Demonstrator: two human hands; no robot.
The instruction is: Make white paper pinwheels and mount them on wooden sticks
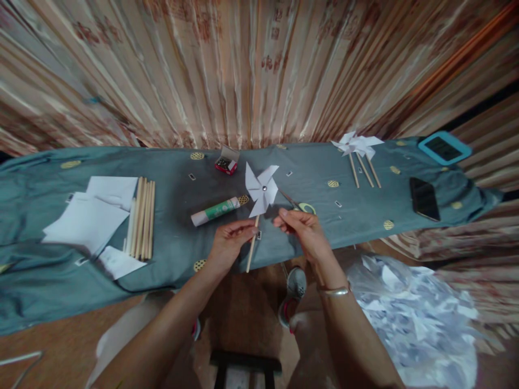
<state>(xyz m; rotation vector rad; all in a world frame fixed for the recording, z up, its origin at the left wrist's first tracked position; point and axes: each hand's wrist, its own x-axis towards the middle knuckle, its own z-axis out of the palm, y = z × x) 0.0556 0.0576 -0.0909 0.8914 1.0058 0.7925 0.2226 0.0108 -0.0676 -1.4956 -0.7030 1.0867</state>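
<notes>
My left hand (230,243) is closed around the wooden stick of a white paper pinwheel (258,195), just below its blades. A round metal pin head sits at the pinwheel's centre, and the stick slants down towards the table's front edge. To the right, apart from the stick, my right hand (302,229) has its thumb and fingertips drawn together; whether anything small is between them is hidden. Just beyond that hand lie scissors (307,208) with yellow-green handles, partly covered by it. A green and white glue stick (217,210) lies left of the pinwheel.
An open red box of pins (227,162) stands behind the glue stick. At left are paper sheets (91,216) and several wooden sticks (145,219). Other pinwheels (357,147), a phone (424,199) and a blue-framed device (445,148) lie at right. A plastic bag of paper pieces (421,319) is below.
</notes>
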